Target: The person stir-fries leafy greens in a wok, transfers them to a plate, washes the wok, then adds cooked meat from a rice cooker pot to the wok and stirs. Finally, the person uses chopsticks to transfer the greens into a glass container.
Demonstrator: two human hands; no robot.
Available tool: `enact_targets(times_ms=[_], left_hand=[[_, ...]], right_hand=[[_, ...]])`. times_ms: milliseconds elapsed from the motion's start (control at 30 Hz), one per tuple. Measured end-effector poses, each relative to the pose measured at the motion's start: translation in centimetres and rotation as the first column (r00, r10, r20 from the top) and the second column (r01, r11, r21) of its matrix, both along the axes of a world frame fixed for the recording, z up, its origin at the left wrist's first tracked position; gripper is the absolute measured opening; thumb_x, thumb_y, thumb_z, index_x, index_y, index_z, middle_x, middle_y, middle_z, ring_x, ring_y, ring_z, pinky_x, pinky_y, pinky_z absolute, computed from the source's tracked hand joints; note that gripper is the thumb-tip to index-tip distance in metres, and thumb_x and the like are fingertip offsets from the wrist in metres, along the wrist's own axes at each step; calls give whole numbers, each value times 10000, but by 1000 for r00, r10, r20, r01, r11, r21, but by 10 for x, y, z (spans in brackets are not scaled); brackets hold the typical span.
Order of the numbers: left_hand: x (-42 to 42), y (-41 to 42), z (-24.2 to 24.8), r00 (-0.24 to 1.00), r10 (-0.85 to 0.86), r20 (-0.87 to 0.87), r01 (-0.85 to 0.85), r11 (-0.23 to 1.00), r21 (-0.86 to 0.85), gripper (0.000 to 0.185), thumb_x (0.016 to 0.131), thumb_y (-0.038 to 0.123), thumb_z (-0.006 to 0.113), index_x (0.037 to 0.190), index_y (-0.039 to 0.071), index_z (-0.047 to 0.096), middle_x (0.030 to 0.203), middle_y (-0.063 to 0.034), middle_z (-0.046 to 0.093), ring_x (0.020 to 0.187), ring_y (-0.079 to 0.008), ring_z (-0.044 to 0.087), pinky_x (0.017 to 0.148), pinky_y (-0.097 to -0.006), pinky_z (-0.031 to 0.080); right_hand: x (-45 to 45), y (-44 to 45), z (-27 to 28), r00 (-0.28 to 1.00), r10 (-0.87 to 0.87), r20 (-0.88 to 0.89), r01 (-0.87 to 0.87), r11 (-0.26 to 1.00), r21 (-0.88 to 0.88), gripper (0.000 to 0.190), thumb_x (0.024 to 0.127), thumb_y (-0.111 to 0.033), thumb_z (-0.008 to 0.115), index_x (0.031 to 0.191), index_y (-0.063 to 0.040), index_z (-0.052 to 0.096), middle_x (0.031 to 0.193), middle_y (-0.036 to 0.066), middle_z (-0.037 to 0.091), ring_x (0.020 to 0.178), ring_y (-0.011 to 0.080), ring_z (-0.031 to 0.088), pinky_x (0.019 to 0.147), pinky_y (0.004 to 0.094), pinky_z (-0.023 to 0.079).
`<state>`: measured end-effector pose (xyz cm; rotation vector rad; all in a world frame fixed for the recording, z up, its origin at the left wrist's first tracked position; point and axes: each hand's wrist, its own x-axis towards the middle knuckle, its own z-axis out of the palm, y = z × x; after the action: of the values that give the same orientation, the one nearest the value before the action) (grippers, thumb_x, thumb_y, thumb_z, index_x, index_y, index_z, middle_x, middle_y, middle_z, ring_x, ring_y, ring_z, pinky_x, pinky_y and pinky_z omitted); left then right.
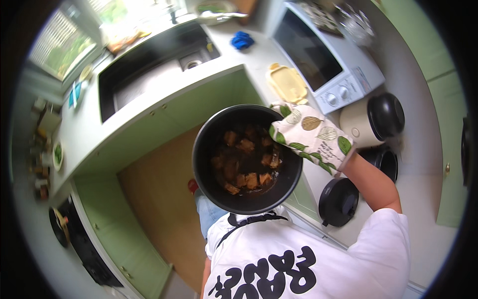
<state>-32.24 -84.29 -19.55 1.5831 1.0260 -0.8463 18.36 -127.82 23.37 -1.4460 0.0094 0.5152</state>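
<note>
My right hand (313, 136) wears a cream oven mitt printed with leaves. It grips the right side of a black inner cooking pot (203, 160) at the rim. The pot hangs before my body, above the floor, tipped so that I see into it. Browned meat chunks (246, 181) lie in dark sauce inside. My left hand is out of view; only a strip of that arm shows beside my white shirt (269, 243). Right of the mitt, on the counter, are a black cooker lid (338, 203) and a dark cooker body (386, 164), partly hidden by my forearm.
A microwave (321, 56), a yellow plastic lid (287, 83), a beige cooker (360, 121) and a blue cloth (242, 40) stand on the right counter. The sink (149, 71) is ahead. At left are a dish of greens (58, 155) and the stovetop (87, 246).
</note>
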Motion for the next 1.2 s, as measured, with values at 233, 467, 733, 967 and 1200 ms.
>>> enact_targets(times_ms=[233, 467, 733, 967, 1200], left_hand=[[-128, 13, 1, 888, 459, -32, -460, 885, -71, 311, 973, 306, 640, 1145, 56, 707, 1059, -122, 738, 899, -251, 711, 778, -380, 567], [-203, 68, -13, 611, 792, -7, -785, 604, -140, 309, 979, 318, 629, 1147, 68, 697, 1065, -115, 731, 884, -256, 707, 760, -390, 570], [-219, 161, -8, 418, 907, 53, -888, 420, -185, 296, 998, 368, 575, 1137, 115, 642, 1077, -89, 691, 825, -256, 689, 687, -416, 576], [-138, 226, -33, 331, 941, -67, -941, 325, -92, 357, 967, 358, 598, 1175, 77, 672, 1034, -90, 698, 827, -243, 678, 714, -392, 578], [10, 279, -15, 383, 922, 49, -915, 372, 156, 366, 959, 333, 602, 1154, 50, 725, 997, -103, 730, 847, -232, 707, 718, -386, 579]], right_hand=[[-11, 220, 34, 747, 623, 232, -320, 642, -697, 305, 876, -135, 673, 1160, -24, 657, 841, 80, 683, 774, 137, 646, 721, 288, 527], [-61, 478, 32, 539, 820, 193, -383, 442, -811, 192, 907, -176, 581, 1041, -44, 616, 707, 120, 543, 663, 218, 586, 663, 366, 496], [-65, 684, 52, 616, 784, 71, -503, 462, -730, 214, 903, -220, 612, 1051, -68, 639, 740, 63, 592, 667, 152, 547, 644, 321, 472], [-5, 822, 14, 442, 888, 132, -520, 373, -768, 237, 858, -239, 635, 1000, -49, 633, 771, 146, 639, 699, 231, 611, 664, 383, 502], [92, 981, 28, -136, 931, 340, -228, 305, -925, 144, 874, -119, 580, 992, -82, 653, 941, 145, 678, 856, 278, 685, 740, 379, 543]])
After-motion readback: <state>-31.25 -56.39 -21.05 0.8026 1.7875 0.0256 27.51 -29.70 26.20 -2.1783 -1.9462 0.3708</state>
